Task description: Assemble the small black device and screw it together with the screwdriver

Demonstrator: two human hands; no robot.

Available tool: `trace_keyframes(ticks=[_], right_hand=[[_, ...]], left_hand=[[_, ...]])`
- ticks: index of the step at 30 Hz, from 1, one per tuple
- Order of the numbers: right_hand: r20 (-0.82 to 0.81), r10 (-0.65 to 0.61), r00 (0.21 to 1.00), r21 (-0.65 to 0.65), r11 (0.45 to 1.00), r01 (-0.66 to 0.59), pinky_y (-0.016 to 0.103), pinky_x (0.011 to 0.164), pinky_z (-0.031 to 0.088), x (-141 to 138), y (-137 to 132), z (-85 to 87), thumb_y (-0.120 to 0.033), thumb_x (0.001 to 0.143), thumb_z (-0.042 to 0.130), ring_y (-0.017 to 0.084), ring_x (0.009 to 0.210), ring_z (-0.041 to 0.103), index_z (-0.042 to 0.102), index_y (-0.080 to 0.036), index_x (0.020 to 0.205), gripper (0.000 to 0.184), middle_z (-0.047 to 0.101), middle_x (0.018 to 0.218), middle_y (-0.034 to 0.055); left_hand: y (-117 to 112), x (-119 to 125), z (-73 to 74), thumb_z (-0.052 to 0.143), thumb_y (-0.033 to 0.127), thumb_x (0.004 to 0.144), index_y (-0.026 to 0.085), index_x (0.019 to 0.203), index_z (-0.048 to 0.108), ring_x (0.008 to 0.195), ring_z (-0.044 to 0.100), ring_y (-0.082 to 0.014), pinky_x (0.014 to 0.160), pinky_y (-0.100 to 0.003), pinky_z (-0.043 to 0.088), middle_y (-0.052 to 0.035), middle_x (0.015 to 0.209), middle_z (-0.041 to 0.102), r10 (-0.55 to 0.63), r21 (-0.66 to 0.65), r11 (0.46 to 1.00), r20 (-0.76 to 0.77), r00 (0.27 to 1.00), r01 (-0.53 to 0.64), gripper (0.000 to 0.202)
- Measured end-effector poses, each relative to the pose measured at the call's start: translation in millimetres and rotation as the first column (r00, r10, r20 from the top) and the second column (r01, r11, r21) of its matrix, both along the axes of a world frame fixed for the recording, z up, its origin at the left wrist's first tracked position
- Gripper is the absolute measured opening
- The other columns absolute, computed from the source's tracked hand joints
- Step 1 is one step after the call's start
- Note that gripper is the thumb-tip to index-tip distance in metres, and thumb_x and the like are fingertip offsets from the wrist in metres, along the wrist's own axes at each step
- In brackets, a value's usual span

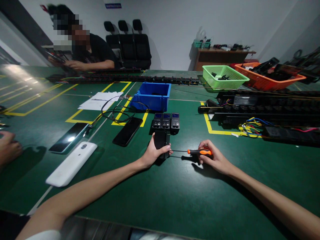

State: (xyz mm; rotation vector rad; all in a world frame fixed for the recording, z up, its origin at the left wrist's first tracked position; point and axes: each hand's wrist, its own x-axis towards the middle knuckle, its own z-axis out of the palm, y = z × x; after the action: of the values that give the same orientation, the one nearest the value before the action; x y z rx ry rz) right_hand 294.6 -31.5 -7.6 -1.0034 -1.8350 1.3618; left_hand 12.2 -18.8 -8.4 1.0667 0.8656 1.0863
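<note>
My left hand (152, 154) is closed around a small black module (161, 141) standing on the green table (175, 193). My right hand (215, 158) grips an orange-handled screwdriver (200, 152) held level, its thin shaft pointing left with the tip at the module's right side. Just behind the module sit three similar black modules (166, 120) with small blue displays, side by side.
A blue bin (152, 96), black cable (117, 111) and papers (100, 100) lie behind. Two dark phones (127, 131) (68, 137) and a white device (71, 164) rest at left. Green (225, 78) and orange baskets (270, 78) and long black power strips (262, 106) fill the right. A seated person (85, 53) works far left; another's hand (8, 146) is at the left edge.
</note>
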Motion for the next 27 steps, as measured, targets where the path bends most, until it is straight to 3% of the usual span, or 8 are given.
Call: trace_keyframes(ticks=[4,9,13,27], right_hand=[[0.078,-0.092,0.993,0.116,0.99,0.082,0.031,0.073,0.046,1.1,0.1,2.2,-0.031,0.088,0.058,0.017,0.083,0.055,0.045,-0.022,0.102,0.021,0.054,0.094,0.0031],[-0.019,-0.074,0.997,-0.052,0.996,0.073,0.031,0.066,0.047,-1.3,-2.6,3.3,-0.033,0.091,0.055,0.015,0.072,0.059,0.043,-0.022,0.101,0.02,0.06,0.085,0.0021],[-0.096,-0.072,0.993,-0.116,0.991,0.061,0.029,0.062,0.049,-2.4,-2.6,1.7,-0.034,0.091,0.056,0.013,0.066,0.06,0.042,-0.022,0.103,0.022,0.061,0.084,0.0011],[-0.106,-0.088,0.99,-0.167,0.984,0.069,0.025,0.051,0.046,-3.8,-1.6,1.4,-0.041,0.091,0.055,0.011,0.055,0.058,0.041,-0.022,0.101,0.026,0.061,0.075,-0.0009]], left_hand=[[-0.3,0.4,0.9,0.075,0.028,0.073,0.021,0.107,0.032,0.07,0.07,-0.0169,0.07,-0.037,0.059,-0.0017,0.091,0.061,-0.001,-0.008,1.0,0.003,1.0,0.001,0.055],[-0.5,0.6,1.3,0.075,0.029,0.072,0.021,0.108,0.032,0.07,0.07,-0.0173,0.07,-0.038,0.059,-0.0023,0.092,0.062,0.005,-0.021,1.0,-0.003,1.0,-0.005,0.057],[-0.1,0.6,1.0,0.075,0.029,0.073,0.022,0.107,0.032,0.07,0.07,-0.0174,0.069,-0.038,0.059,-0.0022,0.091,0.062,0.01,-0.021,1.0,-0.001,1.0,-0.01,0.056],[-1.3,0.3,0.6,0.074,0.028,0.074,0.021,0.108,0.032,0.07,0.07,-0.0168,0.07,-0.036,0.059,-0.0019,0.092,0.061,-0.001,-0.014,1.0,-0.007,1.0,0.001,0.055]])
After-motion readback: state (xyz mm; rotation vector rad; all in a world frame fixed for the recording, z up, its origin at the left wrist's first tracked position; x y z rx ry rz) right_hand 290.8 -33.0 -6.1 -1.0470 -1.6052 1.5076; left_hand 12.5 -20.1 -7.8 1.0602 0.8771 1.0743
